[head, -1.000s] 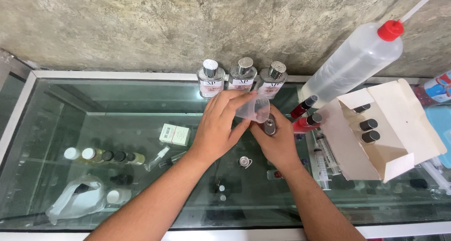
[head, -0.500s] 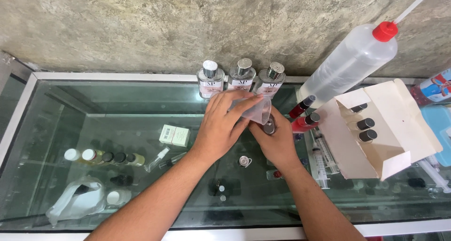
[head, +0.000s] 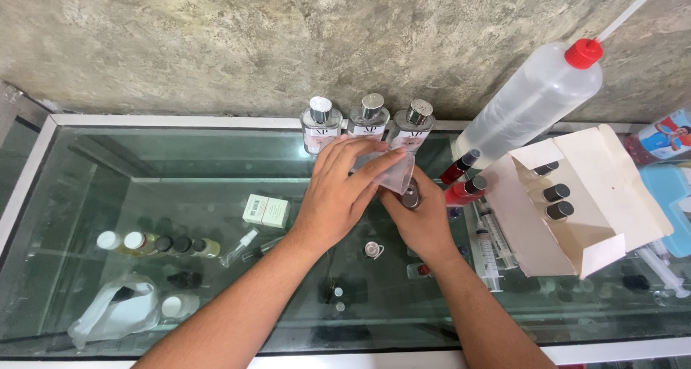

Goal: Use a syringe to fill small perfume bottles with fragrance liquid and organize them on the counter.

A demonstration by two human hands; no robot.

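A person's left hand pinches a small clear plastic bag between curled fingers. Their right hand grips a small dark-capped vial beneath it, above a glass counter.

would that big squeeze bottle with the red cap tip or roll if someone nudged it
Probably. The squeeze bottle stands tilted, apparently leaning on the wall, so a nudge could slide it sideways. Its round, translucent plastic body looks light, soft and apt to roll once down. The open cardboard box beside it might stop it.
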